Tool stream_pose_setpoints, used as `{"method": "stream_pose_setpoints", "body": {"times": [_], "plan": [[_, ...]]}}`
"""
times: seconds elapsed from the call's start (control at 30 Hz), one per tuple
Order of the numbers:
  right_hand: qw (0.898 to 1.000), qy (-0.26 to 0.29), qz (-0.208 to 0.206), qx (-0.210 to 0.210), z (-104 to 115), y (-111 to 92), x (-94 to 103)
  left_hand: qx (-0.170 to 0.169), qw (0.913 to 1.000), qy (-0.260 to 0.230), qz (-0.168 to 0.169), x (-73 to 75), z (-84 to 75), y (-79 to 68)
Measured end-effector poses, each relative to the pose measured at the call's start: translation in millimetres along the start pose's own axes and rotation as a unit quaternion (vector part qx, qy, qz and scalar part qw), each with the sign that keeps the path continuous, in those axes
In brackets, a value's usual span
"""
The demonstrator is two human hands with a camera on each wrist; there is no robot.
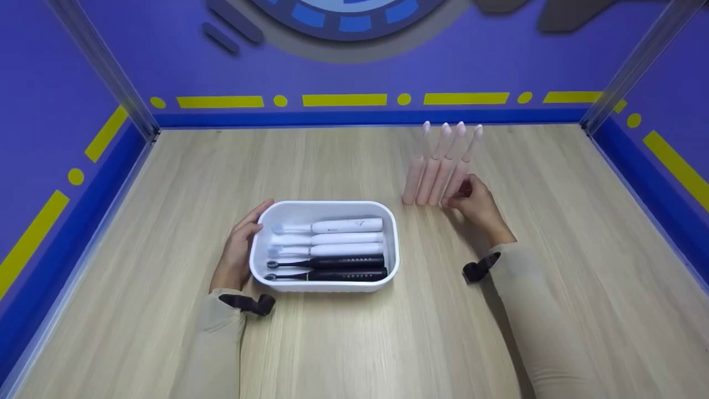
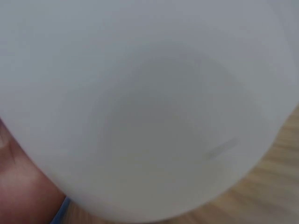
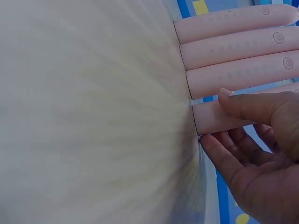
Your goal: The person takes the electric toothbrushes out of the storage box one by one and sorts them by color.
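Right hand pinching an upright pink toothbrush; left hand against a white tub of toothbrushes.
The right hand (image 1: 482, 208) pinches, between thumb and fingers, the lower handle of the rightmost smooth, pale-pink cylindrical electric toothbrush (image 1: 458, 176), which stands slightly tilted on the pale wood-grain table (image 1: 343, 343), right of the tub. Three matching pink toothbrushes (image 1: 427, 182) stand beside it in a row, their slim necks tapering upward. The left hand (image 1: 237, 252) lies with fingers extended along the left end of the glossy white rounded-rectangular tub (image 1: 324, 287), thumb at its rim. Inside, three glossy white toothbrushes (image 1: 346, 239) and two black ones (image 1: 349, 261) lie parallel, heads leftward.
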State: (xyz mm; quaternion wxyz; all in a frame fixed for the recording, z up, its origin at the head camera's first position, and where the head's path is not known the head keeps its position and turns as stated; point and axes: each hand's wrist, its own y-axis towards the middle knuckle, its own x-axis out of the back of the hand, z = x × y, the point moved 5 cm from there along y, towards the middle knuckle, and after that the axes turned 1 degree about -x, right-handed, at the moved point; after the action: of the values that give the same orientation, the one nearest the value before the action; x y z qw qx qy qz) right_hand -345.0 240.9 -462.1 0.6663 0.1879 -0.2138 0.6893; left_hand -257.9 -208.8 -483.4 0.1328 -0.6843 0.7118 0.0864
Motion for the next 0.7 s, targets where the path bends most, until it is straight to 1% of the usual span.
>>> {"method": "stream_pose_setpoints", "body": {"times": [0.2, 0.37, 0.5, 0.7], "plan": [[1.0, -0.005, 0.02, 0.001, -0.6, -1.0, -0.7, -0.009, 0.9999, -0.009, 0.005, 0.0, -0.4, 0.2], [1.0, 0.0, 0.026, 0.006, -0.3, -4.0, -0.1, -0.007, 0.9999, -0.013, 0.003, 0.4, 0.4, 0.5], [1.0, 0.003, 0.024, 0.008, -0.1, -7.1, 2.0, -0.004, 0.9998, -0.018, 0.004, 0.5, 1.2, 0.6], [1.0, 0.0, 0.016, 0.022, 2.5, -12.9, 5.7, 0.0, 0.9996, -0.025, 0.012, -0.2, 1.6, 0.9]]}}
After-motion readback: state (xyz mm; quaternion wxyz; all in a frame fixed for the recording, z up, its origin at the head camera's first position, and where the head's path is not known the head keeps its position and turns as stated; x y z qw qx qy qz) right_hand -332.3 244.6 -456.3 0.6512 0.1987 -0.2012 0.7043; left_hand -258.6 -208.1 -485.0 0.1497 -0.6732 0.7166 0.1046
